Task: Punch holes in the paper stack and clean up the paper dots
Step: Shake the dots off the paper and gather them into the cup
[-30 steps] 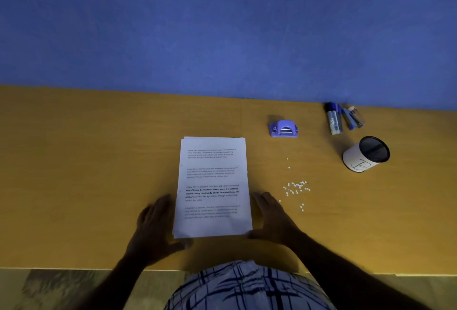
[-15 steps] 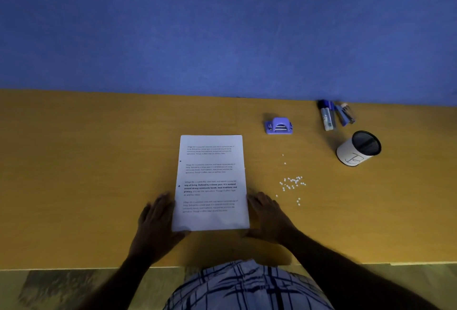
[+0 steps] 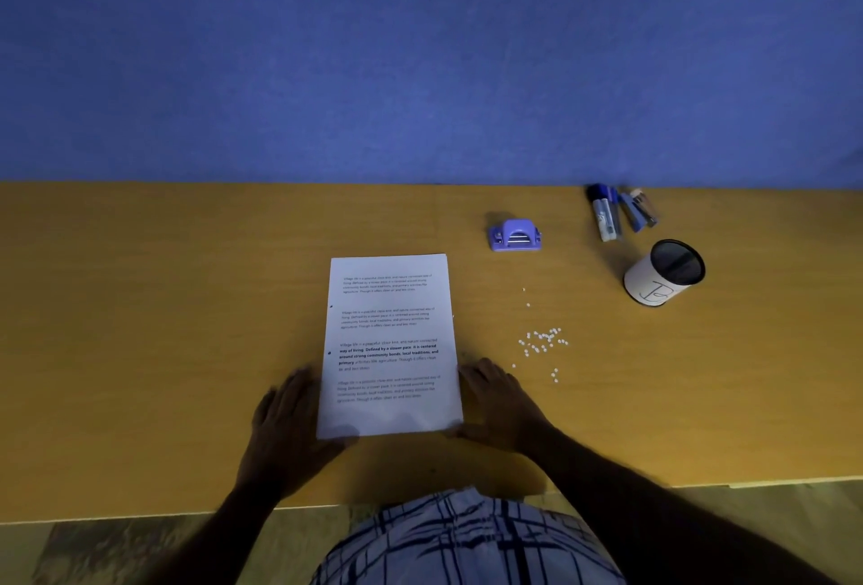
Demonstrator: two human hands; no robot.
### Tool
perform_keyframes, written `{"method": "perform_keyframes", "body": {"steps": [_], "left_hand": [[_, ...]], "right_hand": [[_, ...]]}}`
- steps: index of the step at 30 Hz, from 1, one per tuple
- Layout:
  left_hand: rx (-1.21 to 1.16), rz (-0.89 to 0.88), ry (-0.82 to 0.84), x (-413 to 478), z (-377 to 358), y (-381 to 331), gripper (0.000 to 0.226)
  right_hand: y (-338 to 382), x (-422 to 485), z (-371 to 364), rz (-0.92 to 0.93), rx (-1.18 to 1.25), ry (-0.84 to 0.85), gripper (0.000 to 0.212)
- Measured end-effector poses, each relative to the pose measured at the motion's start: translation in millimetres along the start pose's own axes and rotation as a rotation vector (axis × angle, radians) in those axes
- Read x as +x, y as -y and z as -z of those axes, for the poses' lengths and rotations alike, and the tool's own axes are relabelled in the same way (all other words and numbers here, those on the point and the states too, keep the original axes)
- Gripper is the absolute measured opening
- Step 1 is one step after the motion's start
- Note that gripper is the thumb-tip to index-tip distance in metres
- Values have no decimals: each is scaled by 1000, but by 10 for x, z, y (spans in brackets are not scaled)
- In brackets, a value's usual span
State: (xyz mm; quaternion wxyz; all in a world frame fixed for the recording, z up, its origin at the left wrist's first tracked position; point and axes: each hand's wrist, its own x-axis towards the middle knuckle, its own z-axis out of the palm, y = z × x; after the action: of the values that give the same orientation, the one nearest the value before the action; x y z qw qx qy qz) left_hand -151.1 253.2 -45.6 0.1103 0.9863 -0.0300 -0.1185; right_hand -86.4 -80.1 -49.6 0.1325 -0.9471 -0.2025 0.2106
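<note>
Open left hand [image 3: 292, 416] and right hand [image 3: 502, 402] flank the punched paper stack [image 3: 390, 346] near the table's [image 3: 140, 327] front edge; a careless sweep could scatter the paper dots [image 3: 541, 341] rightward.

Dim, bluish light; the hands [image 3: 299, 426] read as dark shapes with soft blur. The wide lens bows the surface [image 3: 140, 327] edge at the frame's bottom.

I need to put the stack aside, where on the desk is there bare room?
The desk is bare left of the paper stack. Right is crowded: paper dots, hole punch, cup, markers.
</note>
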Motion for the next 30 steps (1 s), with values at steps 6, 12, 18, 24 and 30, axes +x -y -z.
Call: {"method": "perform_keyframes", "body": {"steps": [6,12,18,24,30], "left_hand": [[-139,-11,-134,150,43,-236,101],[-153,-147,-160,590,84,-805,88],[-38,-169,-5,964,90,-1215,86],[91,-201,68,1129,47,-1283,87],[102,-194,104,1188,70,-1299,89]], "right_hand": [[-115,-6,98,-52,0,-138,81],[-231,118,280,-81,-51,-166,74],[-281,303,368,-22,-65,-123,74],[-279,500,467,100,-72,-152,67],[-267,624,481,111,-145,-133,70]]}}
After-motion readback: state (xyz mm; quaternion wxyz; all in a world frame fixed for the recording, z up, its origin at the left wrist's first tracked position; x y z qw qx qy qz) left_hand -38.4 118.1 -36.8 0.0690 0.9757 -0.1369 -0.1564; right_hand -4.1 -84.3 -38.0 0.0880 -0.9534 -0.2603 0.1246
